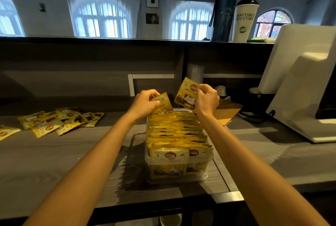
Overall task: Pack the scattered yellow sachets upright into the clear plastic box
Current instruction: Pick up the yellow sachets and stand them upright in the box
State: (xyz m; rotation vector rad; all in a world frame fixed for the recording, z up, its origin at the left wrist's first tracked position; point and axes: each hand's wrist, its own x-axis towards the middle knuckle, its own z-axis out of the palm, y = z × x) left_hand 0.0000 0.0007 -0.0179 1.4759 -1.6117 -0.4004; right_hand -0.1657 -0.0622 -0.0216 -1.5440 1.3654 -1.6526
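A clear plastic box [179, 175] stands on the counter in front of me, packed with several yellow sachets standing upright in rows. My left hand [145, 103] pinches the top of a yellow sachet [163, 104] whose lower edge dips into the far left end of the box. Above the far right end, my right hand [207, 98] holds a second yellow sachet [186, 94] in the air, tilted, with its cat picture facing me. A scattered pile of yellow sachets [58, 120] lies flat on the counter to the far left.
A white point-of-sale machine [300, 83] stands at the right, with a brown cardboard piece [228, 112] beside the box. On the raised ledge behind stand a dark flask [224, 7] and a white lidded cup [244, 20]. The counter's front edge runs just below the box.
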